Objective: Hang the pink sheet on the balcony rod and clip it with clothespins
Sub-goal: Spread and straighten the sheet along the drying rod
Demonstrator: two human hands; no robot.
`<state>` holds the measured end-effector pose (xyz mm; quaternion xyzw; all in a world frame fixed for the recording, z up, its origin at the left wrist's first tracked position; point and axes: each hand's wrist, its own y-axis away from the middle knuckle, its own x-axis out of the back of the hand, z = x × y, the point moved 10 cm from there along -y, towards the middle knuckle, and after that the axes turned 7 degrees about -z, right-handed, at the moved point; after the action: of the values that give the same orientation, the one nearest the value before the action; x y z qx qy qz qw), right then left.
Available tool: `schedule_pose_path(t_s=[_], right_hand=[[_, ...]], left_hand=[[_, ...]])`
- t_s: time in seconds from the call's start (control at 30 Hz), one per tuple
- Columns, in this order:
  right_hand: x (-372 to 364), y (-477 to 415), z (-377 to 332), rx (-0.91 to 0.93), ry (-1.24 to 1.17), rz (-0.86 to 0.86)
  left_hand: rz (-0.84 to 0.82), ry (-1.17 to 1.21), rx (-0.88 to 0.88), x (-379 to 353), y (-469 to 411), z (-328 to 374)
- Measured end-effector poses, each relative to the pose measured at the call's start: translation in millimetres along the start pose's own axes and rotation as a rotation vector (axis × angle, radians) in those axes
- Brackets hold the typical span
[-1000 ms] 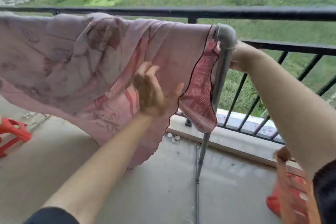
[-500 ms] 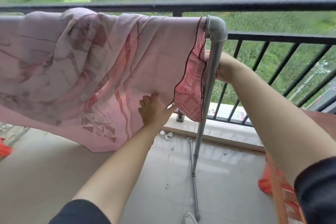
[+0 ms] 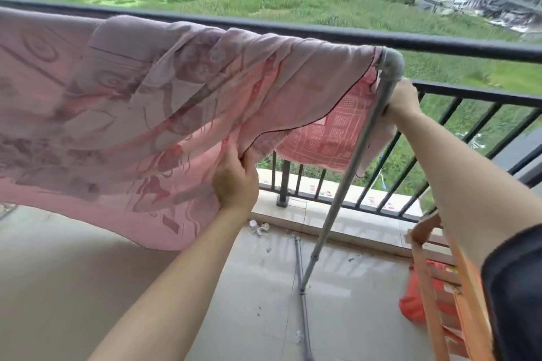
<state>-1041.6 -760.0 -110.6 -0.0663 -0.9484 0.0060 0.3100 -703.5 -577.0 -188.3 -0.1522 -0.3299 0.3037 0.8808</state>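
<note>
The pink sheet (image 3: 123,114), patterned with darker pink shapes, hangs bunched over the grey metal drying rod, whose elbow (image 3: 391,66) and slanted leg (image 3: 349,167) show at the right. My left hand (image 3: 234,182) grips the sheet's near dark-trimmed edge from below. My right hand (image 3: 403,102) reaches behind the rod's leg and holds the sheet's far layer there; its fingers are hidden. No clothespins are in view.
The black balcony railing (image 3: 322,34) runs behind the rod, with vertical bars at the right. An orange wooden frame (image 3: 440,287) and an orange-red thing (image 3: 416,305) stand at the lower right. Small white bits (image 3: 259,228) lie on the tiled floor.
My left hand has closed on the sheet's near edge and pulled it leftward and outward. My right hand stays behind the rod's leg. The view has tilted up and turned right.
</note>
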Motion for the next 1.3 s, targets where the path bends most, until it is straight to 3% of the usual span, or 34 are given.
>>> schedule_pose_path(t_s=[0.13,0.27,0.4,0.53,0.7,0.83,0.9,0.97,1.07,1.2,1.3], right_hand=[[-11,-9,9,-0.018,0.007,-0.056],[-42,-31,21,0.052,0.195,-0.224],[-60,-36,41,0.061,0.300,-0.295],[-96,-40,96,-0.005,0.420,-0.442],[-133,-32,160,0.005,0.540,-0.637],[-141,-39,166,0.076,0.576,-0.712],[-134,-46,134,0.224,0.454,-0.705],[-114,-51,93,0.302,0.089,-0.732],[-87,-37,29,0.384,-0.401,-1.022],[-72,-2,-22,0.420,-0.609,-1.365],[-61,3,-44,0.495,-0.668,-1.371]], left_hand=[[0.108,0.112,-0.184,33,-9,61],[0.173,0.183,-0.408,46,-17,142],[0.234,0.206,-0.489,35,-18,200],[0.294,0.145,-0.481,11,-13,236],[0.227,0.022,-0.354,-41,-15,260],[0.245,-0.055,-0.272,-67,-12,251],[0.219,-0.125,-0.208,-79,-5,232],[0.188,-0.197,-0.126,-88,6,206],[0.165,-0.228,-0.010,-93,19,169],[0.124,-0.242,0.062,-96,27,150],[0.162,-0.243,0.029,-88,23,162]])
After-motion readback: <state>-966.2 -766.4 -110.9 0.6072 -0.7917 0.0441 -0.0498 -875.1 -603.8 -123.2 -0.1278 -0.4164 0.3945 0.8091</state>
